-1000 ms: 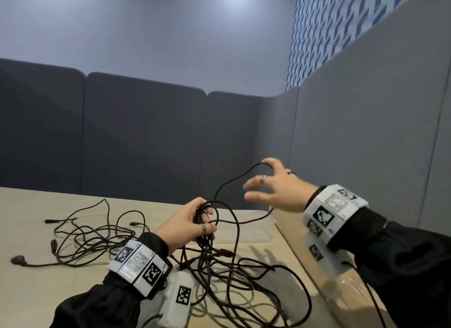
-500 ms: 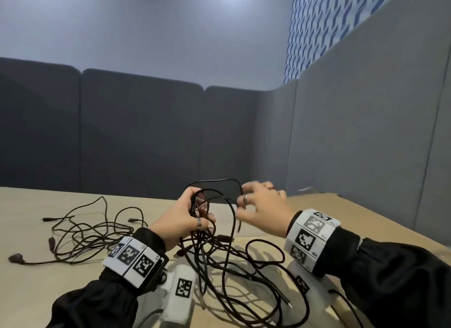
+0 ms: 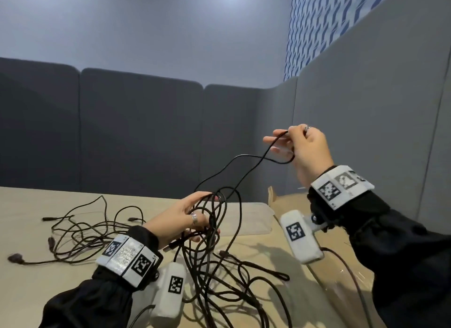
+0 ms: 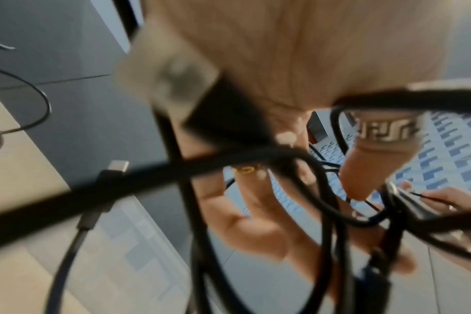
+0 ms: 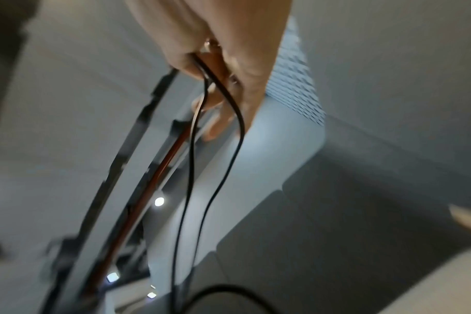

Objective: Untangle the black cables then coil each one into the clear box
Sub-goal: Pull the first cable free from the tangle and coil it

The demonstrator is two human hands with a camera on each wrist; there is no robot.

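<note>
I see the right hand (image 3: pixel 305 151) raised above the counter, thumb and fingers pinching a loop of thin black cable (image 3: pixel 246 156); the right wrist view confirms two strands of that loop running down from the closed fingertips (image 5: pixel 191 63). From the pinch both strands descend leftward to the left hand (image 3: pixel 180 217), which is held lower, just above the pale wooden counter (image 3: pixel 36 279). The left hand's fingers are curled round a bunch of tangled black cables (image 3: pixel 212 220) (several loops pass through the grip; the left wrist view is blurred, yet shows strands crossing the palm and a plug end (image 4: pixel 116 167) hanging beside them). Below that hand the bunch trails onto the counter in loose overlapping loops (image 3: pixel 239 283). A second heap of black cable (image 3: pixel 80 232) lies on the counter further left, well apart from the hands. The clear plastic box (image 3: pixel 253 220) sits on the counter behind the left hand, near the grey padded partition (image 3: pixel 141 132); I cannot tell whether it holds any cable.
</note>
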